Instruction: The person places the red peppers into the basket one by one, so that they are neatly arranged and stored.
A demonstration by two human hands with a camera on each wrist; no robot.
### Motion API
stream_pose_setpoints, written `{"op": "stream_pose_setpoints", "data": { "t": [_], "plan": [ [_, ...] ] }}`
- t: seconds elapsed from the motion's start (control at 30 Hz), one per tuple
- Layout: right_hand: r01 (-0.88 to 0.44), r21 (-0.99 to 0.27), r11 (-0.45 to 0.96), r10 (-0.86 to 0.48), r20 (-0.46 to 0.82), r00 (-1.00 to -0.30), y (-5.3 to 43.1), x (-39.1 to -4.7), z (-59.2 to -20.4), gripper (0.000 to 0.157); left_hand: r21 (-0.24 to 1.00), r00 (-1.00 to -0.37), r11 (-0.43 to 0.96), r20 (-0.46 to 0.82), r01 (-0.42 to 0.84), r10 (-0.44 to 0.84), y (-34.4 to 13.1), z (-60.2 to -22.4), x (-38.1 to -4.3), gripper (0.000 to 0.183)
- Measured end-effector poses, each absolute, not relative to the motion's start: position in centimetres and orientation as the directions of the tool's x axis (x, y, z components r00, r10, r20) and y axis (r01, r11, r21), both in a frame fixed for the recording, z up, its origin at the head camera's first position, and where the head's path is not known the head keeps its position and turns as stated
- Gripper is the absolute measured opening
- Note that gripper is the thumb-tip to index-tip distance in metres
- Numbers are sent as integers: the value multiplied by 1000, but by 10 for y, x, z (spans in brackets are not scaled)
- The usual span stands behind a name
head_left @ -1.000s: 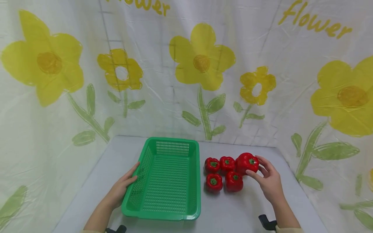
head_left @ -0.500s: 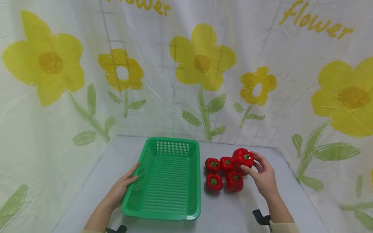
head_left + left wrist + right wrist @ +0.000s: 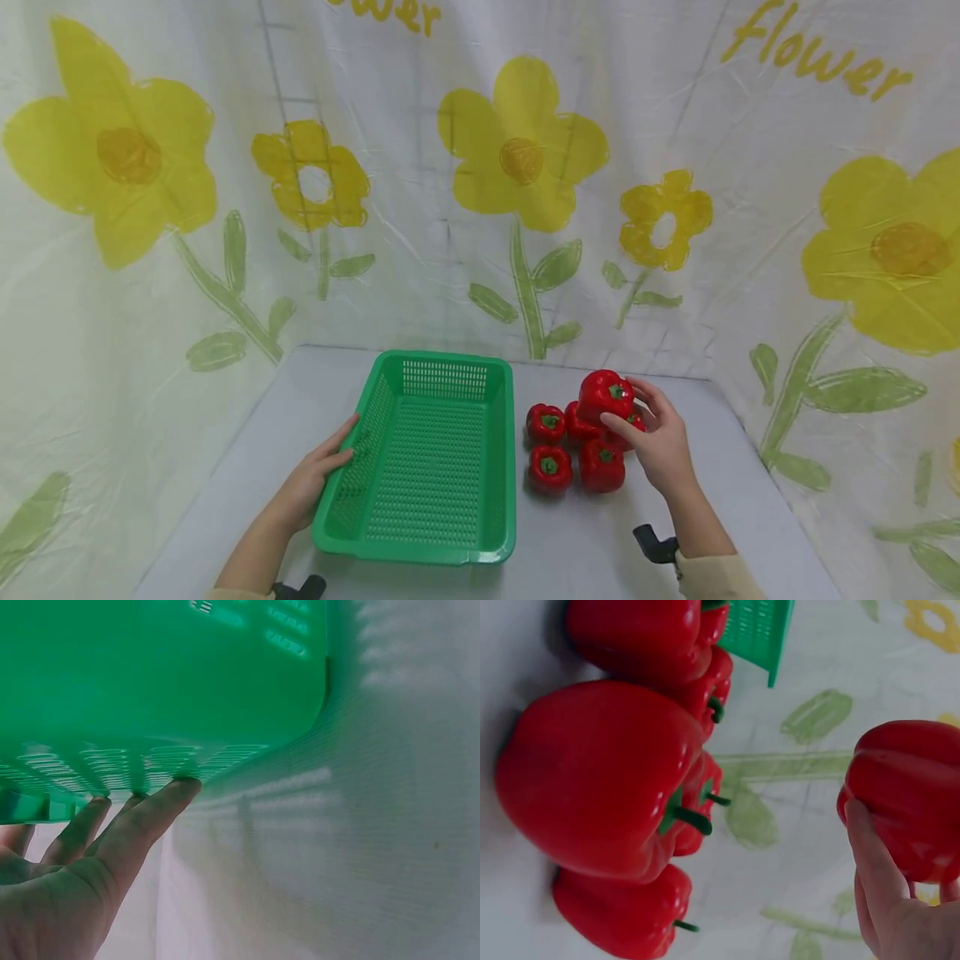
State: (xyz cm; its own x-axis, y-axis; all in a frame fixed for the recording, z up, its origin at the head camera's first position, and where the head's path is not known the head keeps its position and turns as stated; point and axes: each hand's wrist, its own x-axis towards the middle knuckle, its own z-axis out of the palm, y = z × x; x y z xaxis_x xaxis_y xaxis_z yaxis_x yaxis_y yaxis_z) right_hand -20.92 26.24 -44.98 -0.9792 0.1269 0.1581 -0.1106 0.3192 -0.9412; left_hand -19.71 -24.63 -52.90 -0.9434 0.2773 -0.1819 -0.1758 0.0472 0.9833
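My right hand (image 3: 663, 442) grips a red bell pepper (image 3: 605, 393) between thumb and fingers, raised above other red bell peppers (image 3: 602, 467) on the table. In the right wrist view, the held bell pepper (image 3: 911, 799) is apart from the nearest large pepper (image 3: 600, 780), whose green stem faces the far side. A green plastic basket (image 3: 512, 467) with slotted walls stands left of the peppers, nothing inside it. At its left side rests my left hand (image 3: 303, 492). The left wrist view shows its fairly straight fingers (image 3: 142, 832) touching the outer slotted wall below the rim.
The white table (image 3: 570, 550) ends at a hanging cloth (image 3: 420, 275) printed with yellow flowers, which also runs along both sides. Grouped peppers sit close to the basket's right wall, some touching one another. A dark wrist mount (image 3: 655, 546) shows near the right forearm.
My right hand has lifted the bell pepper and carried it leftward over the group, uncovering another pepper behind it. My left hand and the basket stay in place.
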Motion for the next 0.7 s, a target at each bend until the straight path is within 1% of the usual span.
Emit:
{"op": "stream_pose_setpoints", "data": {
  "t": [0.27,0.47,0.7],
  "plan": [
    [-115,-959,258,95,143,-985,244,-215,-443,76,984,-944,28,-179,-178,276,-246,-532,-197,57],
    [-125,-963,241,105,153,-983,233,-222,-443,78,981,-944,11,-188,-192,272,-246,-533,-196,56],
    [-125,-967,220,119,154,-981,221,-230,-440,78,985,-945,3,-168,-174,280,-245,-530,-195,57]
  ]
}}
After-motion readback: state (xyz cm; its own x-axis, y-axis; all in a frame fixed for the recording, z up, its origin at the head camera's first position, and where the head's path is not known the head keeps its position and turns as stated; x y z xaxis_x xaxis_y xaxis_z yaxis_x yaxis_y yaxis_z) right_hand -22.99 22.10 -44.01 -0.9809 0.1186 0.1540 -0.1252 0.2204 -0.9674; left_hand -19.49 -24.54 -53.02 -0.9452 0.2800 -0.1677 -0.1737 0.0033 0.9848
